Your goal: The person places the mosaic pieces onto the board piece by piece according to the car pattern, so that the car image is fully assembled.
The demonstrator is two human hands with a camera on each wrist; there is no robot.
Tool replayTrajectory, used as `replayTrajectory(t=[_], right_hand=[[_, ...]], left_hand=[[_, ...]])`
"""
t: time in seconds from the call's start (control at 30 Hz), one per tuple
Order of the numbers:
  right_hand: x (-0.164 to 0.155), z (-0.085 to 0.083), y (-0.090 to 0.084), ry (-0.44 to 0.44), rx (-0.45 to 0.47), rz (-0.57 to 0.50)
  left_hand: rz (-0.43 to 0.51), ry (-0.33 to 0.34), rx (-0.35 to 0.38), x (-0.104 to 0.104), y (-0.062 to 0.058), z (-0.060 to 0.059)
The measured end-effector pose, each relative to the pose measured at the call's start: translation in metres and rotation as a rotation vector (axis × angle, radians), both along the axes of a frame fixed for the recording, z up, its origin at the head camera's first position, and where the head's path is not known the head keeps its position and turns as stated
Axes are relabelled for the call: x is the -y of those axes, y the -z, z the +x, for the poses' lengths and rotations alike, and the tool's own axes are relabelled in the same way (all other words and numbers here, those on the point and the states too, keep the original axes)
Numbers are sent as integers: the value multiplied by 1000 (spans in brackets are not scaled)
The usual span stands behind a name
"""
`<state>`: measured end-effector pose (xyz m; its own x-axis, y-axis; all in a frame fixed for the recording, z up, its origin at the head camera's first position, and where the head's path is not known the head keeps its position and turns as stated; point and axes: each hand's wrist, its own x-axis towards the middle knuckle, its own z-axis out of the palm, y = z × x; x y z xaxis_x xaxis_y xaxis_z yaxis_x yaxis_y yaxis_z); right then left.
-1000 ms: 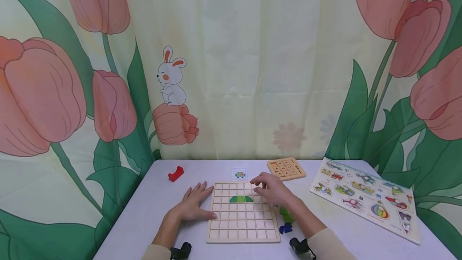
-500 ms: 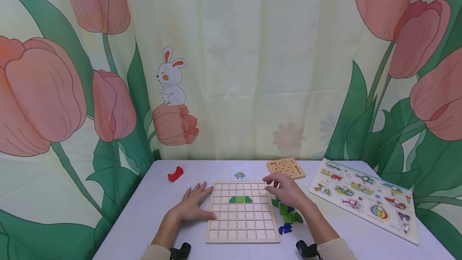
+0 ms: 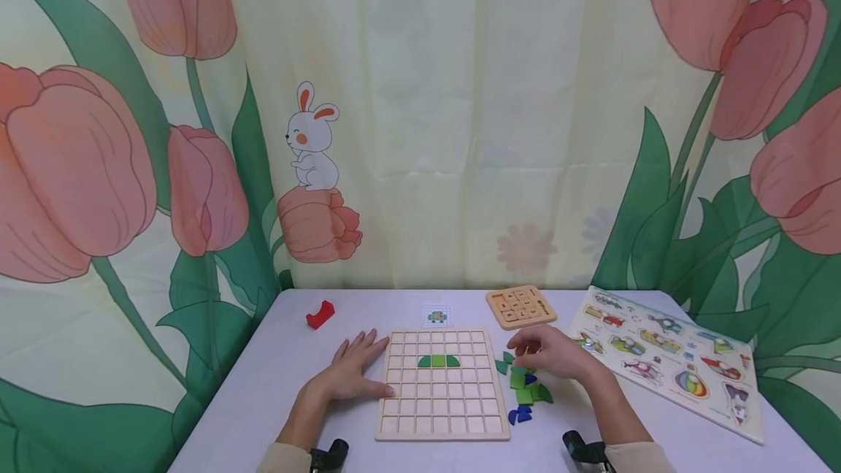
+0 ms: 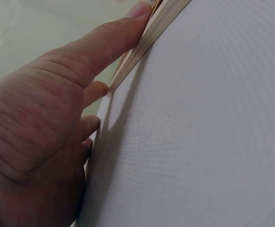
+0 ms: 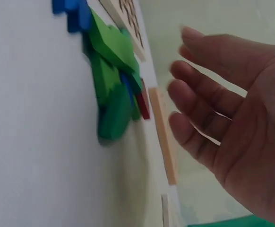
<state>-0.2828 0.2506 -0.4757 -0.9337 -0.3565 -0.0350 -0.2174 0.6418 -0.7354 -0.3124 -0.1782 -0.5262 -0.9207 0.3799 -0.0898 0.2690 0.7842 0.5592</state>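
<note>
A wooden grid board (image 3: pixel 442 429) lies on the white table, with a green dome of three pieces (image 3: pixel 439 362) set in its upper rows. My left hand (image 3: pixel 355 367) rests flat on the table, fingers straight, its thumb against the board's left edge (image 4: pixel 142 42). My right hand (image 3: pixel 548 352) hovers just above a heap of green and blue pieces (image 3: pixel 523 389) right of the board. In the right wrist view that hand (image 5: pixel 222 118) has loosely spread fingers and holds nothing, a little off the green pieces (image 5: pixel 110 80).
A small pattern card (image 3: pixel 436 316) lies behind the board. A red block (image 3: pixel 320 314) sits at the back left, a small wooden slide puzzle (image 3: pixel 520 306) at the back right, and a large picture peg puzzle (image 3: pixel 663 360) on the right. A floral curtain hangs behind the table.
My right hand has moved from the board's upper right corner rightward and toward me, down over the heap of loose pieces. The left hand has stayed put.
</note>
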Motion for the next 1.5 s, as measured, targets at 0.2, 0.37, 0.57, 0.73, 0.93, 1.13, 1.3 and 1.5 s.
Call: replayTrajectory(t=[0.2, 0.37, 0.57, 0.73, 0.93, 1.13, 1.3, 1.5], right_hand=[[-21, 3, -5, -74, 46, -28], [-30, 4, -4, -100, 93, -44], [-38, 7, 0, -117, 197, -38], [-40, 7, 5, -155, 256, -44], [-38, 5, 9, -183, 244, -50], [-37, 5, 11, -153, 224, -16], [-36, 5, 12, -121, 233, -15], [-35, 5, 13, -96, 197, 3]], left_hand=[[-2, 1, -15, 0, 0, -2], [-1, 3, -17, 0, 1, -3], [3, 2, -14, 0, 3, -3], [1, -1, -14, 0, 4, -3], [7, -1, -15, 1, 3, -3], [10, 0, -14, 1, 3, -3], [-4, 10, -21, 1, 4, -2], [-14, 20, -25, 1, 3, -3]])
